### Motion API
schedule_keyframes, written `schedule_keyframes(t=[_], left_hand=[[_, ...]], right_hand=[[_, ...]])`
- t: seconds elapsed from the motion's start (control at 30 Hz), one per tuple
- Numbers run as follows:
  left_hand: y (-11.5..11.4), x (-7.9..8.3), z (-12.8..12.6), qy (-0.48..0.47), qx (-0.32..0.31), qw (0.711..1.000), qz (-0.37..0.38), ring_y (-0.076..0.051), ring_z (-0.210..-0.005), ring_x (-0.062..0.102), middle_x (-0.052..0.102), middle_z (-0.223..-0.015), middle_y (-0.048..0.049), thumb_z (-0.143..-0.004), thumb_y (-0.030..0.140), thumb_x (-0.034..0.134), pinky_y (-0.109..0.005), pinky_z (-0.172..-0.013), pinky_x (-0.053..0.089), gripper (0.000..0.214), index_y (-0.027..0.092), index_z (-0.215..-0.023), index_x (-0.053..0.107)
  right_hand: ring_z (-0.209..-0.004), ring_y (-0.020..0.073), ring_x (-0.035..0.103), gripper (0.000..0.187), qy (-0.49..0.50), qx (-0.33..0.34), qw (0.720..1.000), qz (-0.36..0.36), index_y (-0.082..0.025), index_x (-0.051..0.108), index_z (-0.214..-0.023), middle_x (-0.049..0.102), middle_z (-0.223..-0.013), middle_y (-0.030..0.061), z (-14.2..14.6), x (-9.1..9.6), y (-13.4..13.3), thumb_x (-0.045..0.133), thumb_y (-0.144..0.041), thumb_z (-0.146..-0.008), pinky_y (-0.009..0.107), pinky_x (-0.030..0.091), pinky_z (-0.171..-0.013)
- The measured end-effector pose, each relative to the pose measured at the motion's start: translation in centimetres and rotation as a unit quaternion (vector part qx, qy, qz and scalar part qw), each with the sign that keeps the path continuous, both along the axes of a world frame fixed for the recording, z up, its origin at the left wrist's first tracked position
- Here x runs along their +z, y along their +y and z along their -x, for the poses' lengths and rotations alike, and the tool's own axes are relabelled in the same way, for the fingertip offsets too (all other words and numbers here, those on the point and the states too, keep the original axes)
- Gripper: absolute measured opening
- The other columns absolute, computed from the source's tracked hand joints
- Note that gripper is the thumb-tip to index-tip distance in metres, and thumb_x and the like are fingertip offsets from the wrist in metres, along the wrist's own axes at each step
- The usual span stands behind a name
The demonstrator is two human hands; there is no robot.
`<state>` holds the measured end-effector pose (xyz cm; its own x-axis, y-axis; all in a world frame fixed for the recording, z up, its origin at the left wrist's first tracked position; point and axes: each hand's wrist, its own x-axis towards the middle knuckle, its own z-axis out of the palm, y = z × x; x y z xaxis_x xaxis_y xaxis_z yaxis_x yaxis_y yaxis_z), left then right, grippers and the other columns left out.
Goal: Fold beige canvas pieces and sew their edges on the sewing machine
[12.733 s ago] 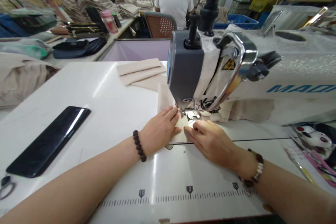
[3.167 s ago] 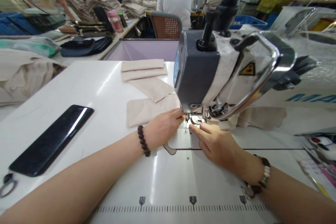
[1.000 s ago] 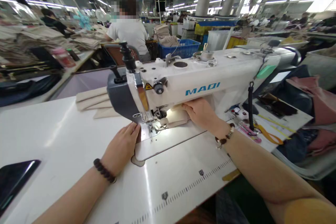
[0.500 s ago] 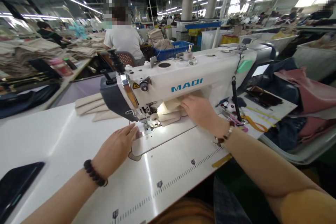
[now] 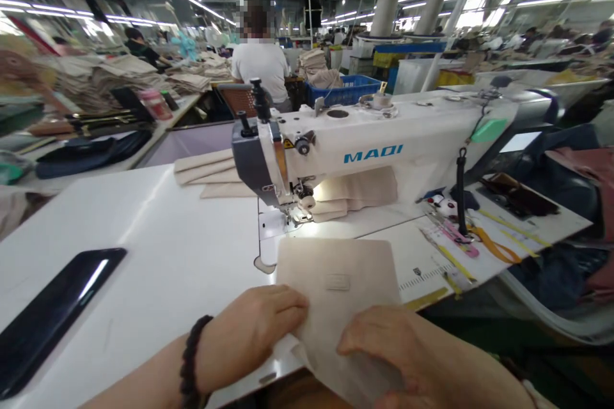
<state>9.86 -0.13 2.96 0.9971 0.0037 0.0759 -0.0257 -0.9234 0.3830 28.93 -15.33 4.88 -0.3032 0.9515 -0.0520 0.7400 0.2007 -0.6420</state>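
The person's left hand point(image 5: 252, 339) and right hand point(image 5: 384, 348) are both on a pale cloth panel point(image 5: 336, 275), which lies on the white sewing table point(image 5: 144, 217) at the near edge, in front of the sewing machine point(image 5: 369, 140). The hands are apart, with the cloth's lower part bunching in folds between them. The left fingers lie on the panel's left side and the right fingers over its lower part. The palms press down, but I cannot tell whether either hand truly pinches the cloth, because the thumbs are out of sight.

The panel sits well clear of the presser foot point(image 5: 302, 217), and its far end lies flat and smooth. A small rectangular patch point(image 5: 338, 282) shows near its middle, and that much looks finished, though I cannot make out any stitching from here.

Plenty of work appears to remain: folded cloth strips point(image 5: 211, 172) lie stacked on the table beyond the machine head, and more folded cloth point(image 5: 355, 195) sits beneath the machine's arm. A black phone point(image 5: 57, 319) lies to the left, and a dark bead bracelet point(image 5: 189, 358) circles the left wrist. Pink-handled tools point(image 5: 455, 246) lie to the right of the machine.
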Motion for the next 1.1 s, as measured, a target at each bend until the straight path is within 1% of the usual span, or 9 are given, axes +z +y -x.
schedule_keyframes(t=[0.07, 0.17, 0.33, 0.43, 0.5, 0.53, 0.7, 0.9, 1.1], left_hand=[[0.7, 0.0, 2.7, 0.018, 0.076, 0.996, 0.039, -0.014, -0.092, 0.061, 0.065, -0.099, -0.005, -0.079, 0.007, 0.04, -0.023, -0.083, 0.048, 0.026, 0.018, -0.094, 0.058], [1.4, -0.2, 6.6, 0.032, 0.194, 0.976, 0.094, -0.015, -0.096, 0.06, 0.063, -0.106, -0.0034, -0.079, 0.009, 0.04, -0.023, -0.086, 0.046, 0.025, 0.02, -0.091, 0.06], [1.2, -1.4, 9.1, 0.029, 0.403, 0.901, 0.158, -0.016, -0.078, 0.062, 0.065, -0.09, -0.0004, -0.084, 0.033, 0.046, -0.023, -0.071, 0.05, 0.02, 0.02, -0.093, 0.06], [0.9, -1.7, 8.6, 0.027, 0.482, 0.86, 0.164, -0.016, -0.063, 0.059, 0.063, -0.072, 0.0017, -0.082, 0.037, 0.048, -0.024, -0.061, 0.049, 0.022, 0.019, -0.089, 0.059], [0.8, -1.9, 8.3, 0.014, 0.508, 0.847, 0.156, -0.017, -0.068, 0.06, 0.064, -0.075, 0.0006, -0.079, 0.035, 0.052, -0.026, -0.064, 0.049, 0.022, 0.019, -0.094, 0.058], [0.8, -2.0, 8.3, 0.005, 0.521, 0.84, 0.152, -0.018, -0.069, 0.06, 0.063, -0.077, 0.0003, -0.077, 0.033, 0.054, -0.026, -0.064, 0.049, 0.029, 0.019, -0.102, 0.055], [0.7, -3.1, 8.5, -0.063, 0.532, 0.827, 0.172, -0.013, -0.053, 0.055, 0.058, -0.067, 0.0046, -0.08, 0.025, 0.05, -0.025, -0.053, 0.048, 0.063, 0.019, -0.136, 0.021], [0.0, -3.5, 8.9, -0.084, 0.455, 0.882, 0.089, -0.013, -0.076, 0.061, 0.061, -0.09, -0.0031, -0.085, 0.021, 0.047, -0.024, -0.07, 0.051, 0.027, 0.021, -0.109, 0.058], [-0.5, -3.4, 8.9, -0.077, 0.459, 0.883, 0.055, -0.014, -0.079, 0.062, 0.062, -0.092, -0.0053, -0.086, 0.022, 0.047, -0.023, -0.073, 0.052, 0.025, 0.017, -0.105, 0.061]], right_hand=[[-0.113, 0.0204, 0.051, 0.06, 0.005, 0.021, 0.999, 0.025, -0.018, 0.054, -0.119, 0.057, -0.121, 0.0067, -1.3, -0.3, -0.2, 0.075, -0.03, -0.064, 0.029, 0.032, -0.102], [-0.121, 0.025, 0.043, 0.07, 0.014, 0.042, 0.998, 0.048, -0.02, 0.048, -0.127, 0.05, -0.13, 0.009, -2.5, -1.5, 0.3, 0.073, -0.041, -0.065, 0.039, 0.022, -0.108], [-0.098, 0.0208, 0.06, 0.034, 0.107, -0.114, 0.988, 0.019, -0.022, 0.056, -0.115, 0.066, -0.103, 0.0073, -0.5, -3.9, 3.5, 0.05, -0.034, -0.084, 0.034, 0.046, -0.087], [-0.07, 0.0149, 0.063, 0.055, 0.179, -0.211, 0.961, -0.014, -0.019, 0.027, -0.138, 0.067, -0.078, 0.0013, 1.4, -4.8, 5.4, 0.045, -0.028, -0.086, 0.026, 0.05, -0.065], [-0.063, 0.0135, 0.062, 0.066, 0.197, -0.246, 0.948, -0.038, -0.017, 0.008, -0.142, 0.065, -0.072, -0.0011, 2.0, -5.3, 6.1, 0.043, -0.027, -0.087, 0.023, 0.049, -0.057], [-0.063, 0.0134, 0.062, 0.065, 0.189, -0.249, 0.949, -0.051, -0.017, 0.01, -0.142, 0.065, -0.072, -0.0008, 2.1, -5.6, 6.2, 0.043, -0.028, -0.087, 0.022, 0.05, -0.056], [-0.091, 0.0182, 0.062, 0.029, 0.039, -0.193, 0.97, -0.139, -0.022, 0.059, -0.112, 0.066, -0.099, 0.0065, 1.3, -6.8, 5.6, 0.045, -0.028, -0.087, 0.028, 0.051, -0.076], [-0.082, 0.0149, 0.064, 0.026, -0.049, -0.169, 0.962, -0.21, -0.019, 0.06, -0.108, 0.066, -0.089, 0.0049, 1.3, -7.1, 5.3, 0.045, -0.027, -0.088, 0.021, 0.051, -0.069], [-0.079, 0.0133, 0.064, 0.025, -0.102, -0.137, 0.96, -0.222, -0.019, 0.057, -0.109, 0.065, -0.086, 0.003, 1.0, -6.9, 5.3, 0.046, -0.026, -0.088, 0.018, 0.05, -0.067]])
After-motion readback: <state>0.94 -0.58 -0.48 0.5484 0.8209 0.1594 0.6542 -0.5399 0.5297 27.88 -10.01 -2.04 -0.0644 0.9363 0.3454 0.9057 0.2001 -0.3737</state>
